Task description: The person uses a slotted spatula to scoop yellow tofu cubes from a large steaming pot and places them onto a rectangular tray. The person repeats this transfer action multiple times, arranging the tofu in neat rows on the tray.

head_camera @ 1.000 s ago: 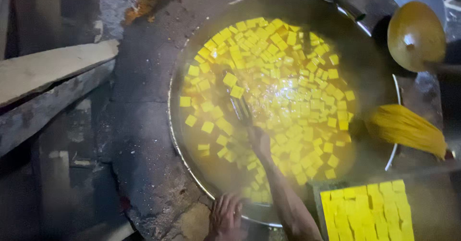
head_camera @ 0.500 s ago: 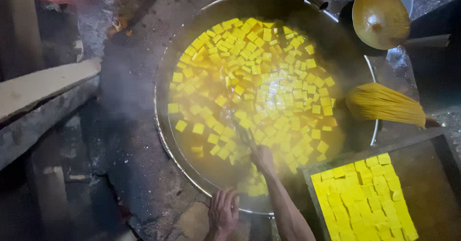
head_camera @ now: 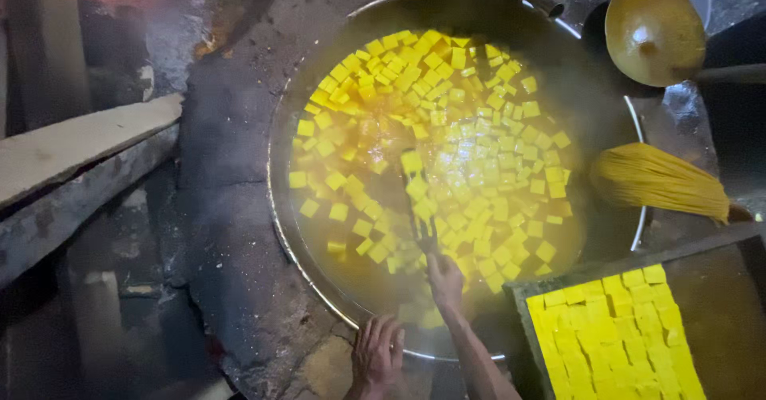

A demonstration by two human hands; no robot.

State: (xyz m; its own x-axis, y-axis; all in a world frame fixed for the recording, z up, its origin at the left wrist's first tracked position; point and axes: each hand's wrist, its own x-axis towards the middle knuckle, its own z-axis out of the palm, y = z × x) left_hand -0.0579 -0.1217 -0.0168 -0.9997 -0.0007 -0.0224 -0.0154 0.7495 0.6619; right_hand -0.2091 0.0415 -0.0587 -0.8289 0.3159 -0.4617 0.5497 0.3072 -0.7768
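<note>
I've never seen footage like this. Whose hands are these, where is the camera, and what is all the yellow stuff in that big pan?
There is no machine here: a person wears a camera on the head, so this single view looks straight down at their own arms. The right hand grips a slotted metal tool that reaches into a very wide round pan set in a dark stone surround. The pan holds steaming yellowish liquid full of floating yellow cubes. The left hand rests on the near rim. At lower right a tray holds more yellow cubes in neat rows. A yellow-stained brush and a round ladle lie at the right.
</note>
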